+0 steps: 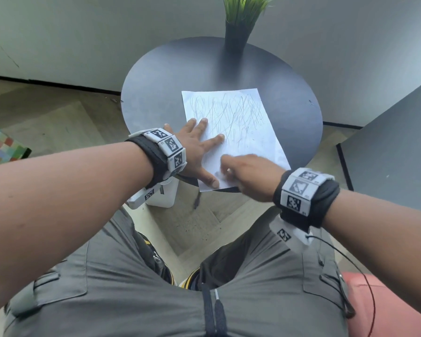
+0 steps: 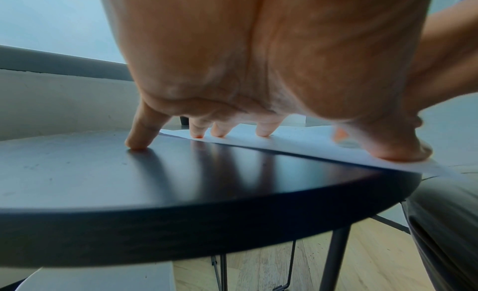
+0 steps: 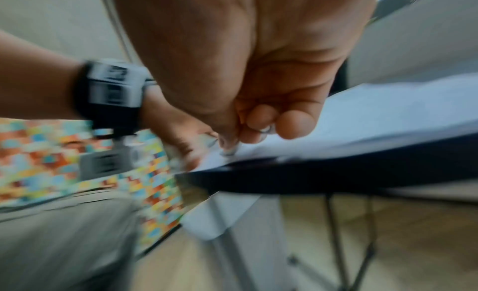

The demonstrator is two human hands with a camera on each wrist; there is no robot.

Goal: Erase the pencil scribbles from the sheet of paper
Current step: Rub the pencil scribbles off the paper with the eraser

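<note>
Scribbles (image 1: 231, 113) in grey pencil cover the white paper sheet (image 1: 260, 142) beyond my right grip (image 1: 243, 171), pinched on a small pale eraser (image 3: 232, 149) beside my flat, paper-pinning left grip (image 1: 195, 147) on the round black desk (image 1: 156, 88); erasing seems barely begun.

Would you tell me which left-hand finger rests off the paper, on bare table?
The little finger: it touches the dark table, while the others press the paper.
</note>
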